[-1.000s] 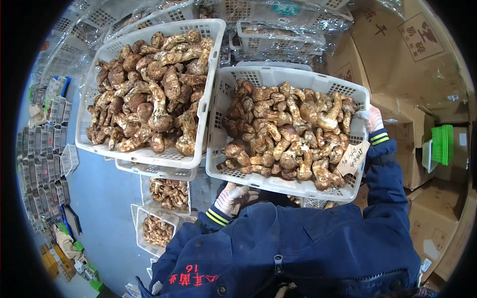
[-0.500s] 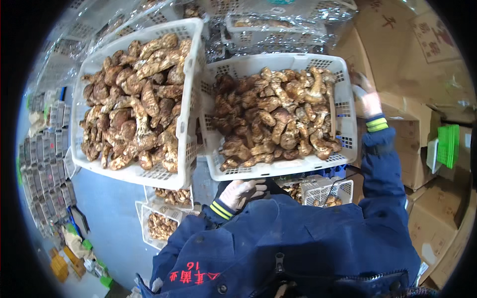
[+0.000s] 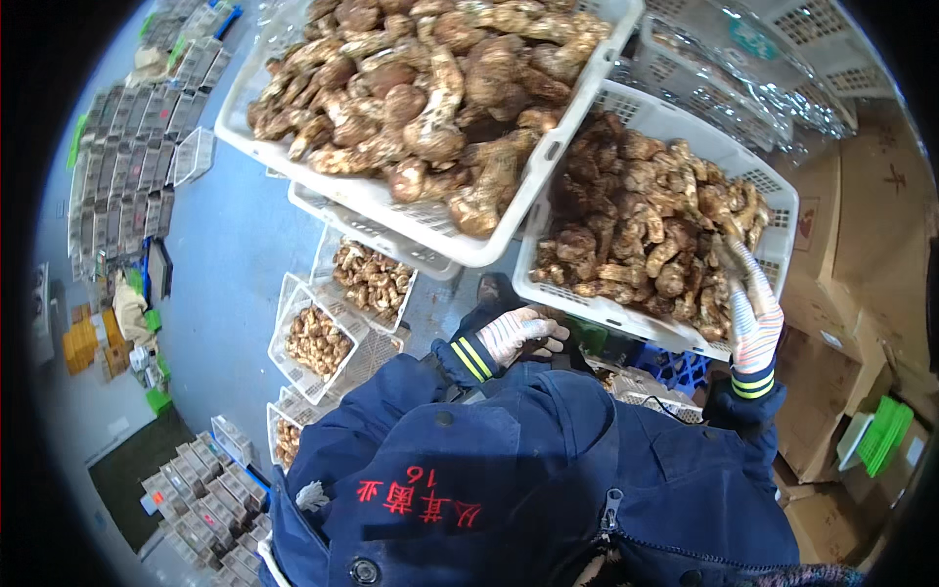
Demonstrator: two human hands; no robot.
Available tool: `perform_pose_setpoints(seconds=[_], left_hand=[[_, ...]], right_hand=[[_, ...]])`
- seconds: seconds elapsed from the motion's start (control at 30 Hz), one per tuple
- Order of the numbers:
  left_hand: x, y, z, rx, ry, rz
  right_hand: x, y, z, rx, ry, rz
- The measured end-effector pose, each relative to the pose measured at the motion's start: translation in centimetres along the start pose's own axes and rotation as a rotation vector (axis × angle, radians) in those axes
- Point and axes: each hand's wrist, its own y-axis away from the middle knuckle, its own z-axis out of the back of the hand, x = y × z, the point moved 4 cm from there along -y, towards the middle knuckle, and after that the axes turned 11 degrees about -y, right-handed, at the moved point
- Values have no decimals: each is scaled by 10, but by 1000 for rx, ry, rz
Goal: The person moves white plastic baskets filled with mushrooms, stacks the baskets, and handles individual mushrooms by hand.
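Held basket: a white plastic basket (image 3: pixel 782 210) full of brown mushrooms (image 3: pixel 646 235). It is tipped, low in front of the person's chest.
Right hand: the right hand (image 3: pixel 755 318), in a striped glove, is at the basket's right front corner. The fingers curl over the rim and hold it tight.
Left hand: the left hand (image 3: pixel 518 333), in the same kind of glove, is under the basket's front left edge. Its fingers are bent, but whether they hold the basket is hard to see, because the rim hides the tips.
Second basket: a bigger white basket (image 3: pixel 362 191) of mushrooms sits up and to the left of the held basket and covers its left end. Its top is cut off by the picture edge.
Small baskets: a few small baskets (image 3: pixel 337 342) of mushrooms lie on the blue floor (image 3: pixel 235 254), below and left of the held basket.
Boxes: brown cardboard boxes (image 3: pixel 861 284) stand to the right of the held basket, blurred near the rim.
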Motion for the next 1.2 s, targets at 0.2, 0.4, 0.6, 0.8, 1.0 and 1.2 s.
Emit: perform_pose_setpoints(seconds=[0.2,0.4,0.6,0.8,1.0,1.2], left_hand=[[38,58,94,-114,111,-87],[77,155,228,-373,246,-262],[146,280,383,-554,292,-336],[226,385,497,-636,449,-445],[269,419,574,-718,584,-492],[254,456,608,-908,671,-657]], right_hand=[[41,35,-135,394,202,-19],[36,73,-319,856,193,139],[-16,111,-537,998,180,-47],[-130,121,-744,1125,560,-69],[-229,95,-868,1130,1033,-70],[-302,48,-928,1192,1367,-316]])
